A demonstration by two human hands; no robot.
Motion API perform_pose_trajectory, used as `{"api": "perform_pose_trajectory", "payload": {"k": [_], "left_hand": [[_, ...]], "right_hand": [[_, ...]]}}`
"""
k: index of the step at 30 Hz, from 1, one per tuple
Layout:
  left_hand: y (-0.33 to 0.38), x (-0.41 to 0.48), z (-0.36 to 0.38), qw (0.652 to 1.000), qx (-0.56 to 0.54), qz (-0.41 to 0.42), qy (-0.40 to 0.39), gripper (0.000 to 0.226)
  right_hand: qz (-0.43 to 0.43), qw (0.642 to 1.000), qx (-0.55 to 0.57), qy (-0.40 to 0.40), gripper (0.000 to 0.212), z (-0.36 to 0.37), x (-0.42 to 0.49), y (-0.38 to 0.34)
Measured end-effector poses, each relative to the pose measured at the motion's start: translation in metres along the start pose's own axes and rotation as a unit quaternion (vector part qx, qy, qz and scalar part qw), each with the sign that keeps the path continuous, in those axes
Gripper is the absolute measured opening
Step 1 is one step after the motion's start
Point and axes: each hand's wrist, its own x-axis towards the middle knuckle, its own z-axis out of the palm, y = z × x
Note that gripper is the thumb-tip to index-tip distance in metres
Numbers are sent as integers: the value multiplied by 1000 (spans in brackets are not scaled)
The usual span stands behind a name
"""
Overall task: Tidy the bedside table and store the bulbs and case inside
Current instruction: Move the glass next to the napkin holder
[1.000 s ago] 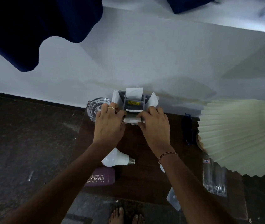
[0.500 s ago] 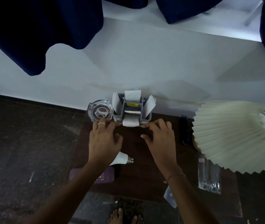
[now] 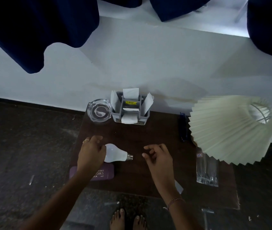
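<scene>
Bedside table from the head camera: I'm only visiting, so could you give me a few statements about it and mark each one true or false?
1. The left hand closes over the round end of the white light bulb, which lies on the dark wooden table. True.
2. The right hand holds the purple rectangular case. False: the right hand holds nothing, and the case lies at the table's near left edge, partly under the left forearm.
3. The clear glass ashtray stands left of the grey plastic organiser stuffed with white paper. True.
4. The cream pleated lampshade stands upright. False: it is tilted over on its side at the right.
</scene>
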Motion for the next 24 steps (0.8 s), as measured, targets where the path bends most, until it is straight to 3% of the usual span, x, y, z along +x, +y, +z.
{"api": "perform_pose_trajectory", "payload": {"k": [5,12,24], "left_hand": [[0,-5,0,999,-26,-16,-17,37],[19,-16,12,999,-26,23,-3,36],[81,-44,64,991,-83,96,-52,34]], "right_hand": [[28,998,60,17,19,8,-17,4],[53,995,83,23,19,6,-35,15],[69,990,70,105,16,-60,-59,62]]}}
